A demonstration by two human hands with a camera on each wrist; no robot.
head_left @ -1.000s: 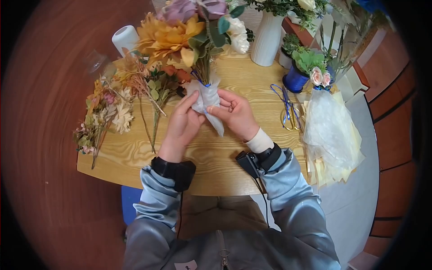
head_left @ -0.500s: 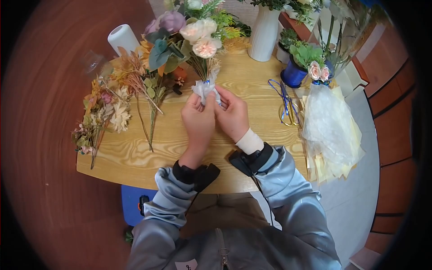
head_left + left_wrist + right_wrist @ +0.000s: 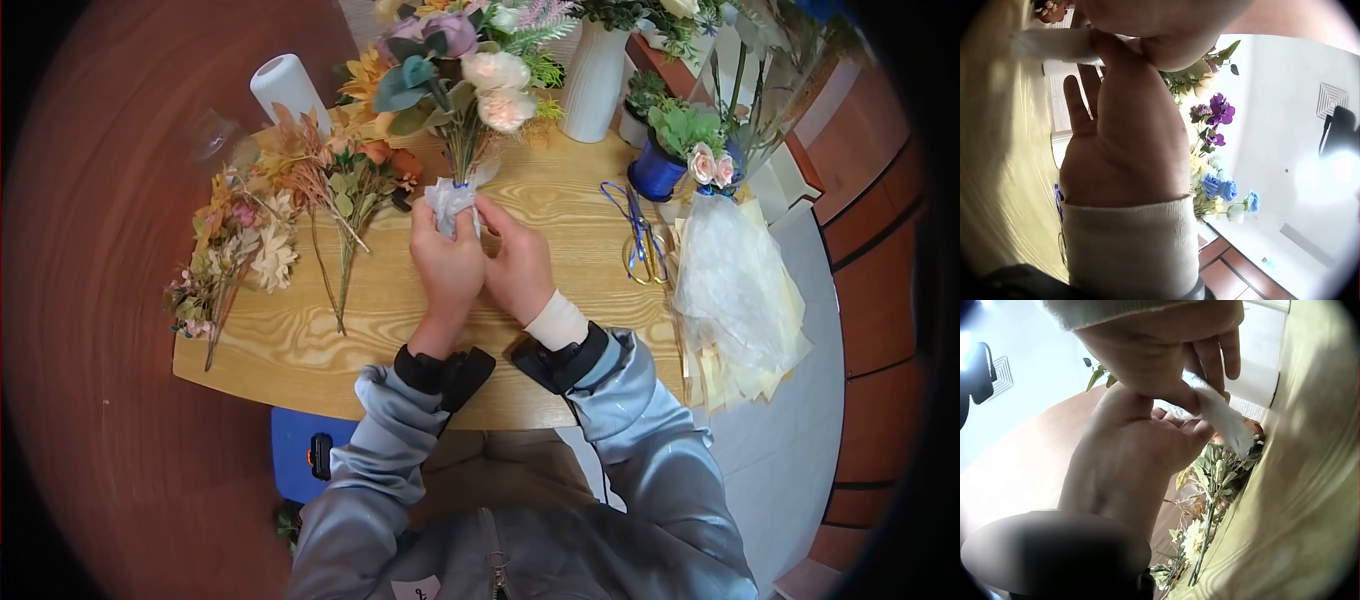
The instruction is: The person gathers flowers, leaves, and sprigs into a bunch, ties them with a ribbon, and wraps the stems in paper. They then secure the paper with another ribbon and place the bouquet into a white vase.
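Note:
A bouquet of artificial flowers (image 3: pixel 503 108), with peach, purple and orange blooms, stands upright between both hands over the table. White tissue-like wrapping (image 3: pixel 446 205) surrounds its stems, and a bit of blue ribbon (image 3: pixel 460 185) shows at the wrap's top. My left hand (image 3: pixel 447 268) grips the wrapped stems from the left, thumb on the near side. On the other side, my right hand (image 3: pixel 521 266) pinches the wrap with thumb and fingers. The two hands meet below it. In the right wrist view, the wrap's white end (image 3: pixel 1232 428) sticks out past the fingers.
Loose flower stems (image 3: pixel 345 240) lie on the left of the wooden table (image 3: pixel 560 370). To the right are gold-handled scissors (image 3: pixel 648 262) with blue ribbon, and a white-wrapped bouquet (image 3: pixel 730 280). A white vase (image 3: pixel 592 90) and a blue pot (image 3: pixel 655 172) stand behind.
The bouquet has turned, bringing peach roses to the front where the orange bloom was. My left hand has moved right, closer to the right hand; the wrap's lower tip is now hidden.

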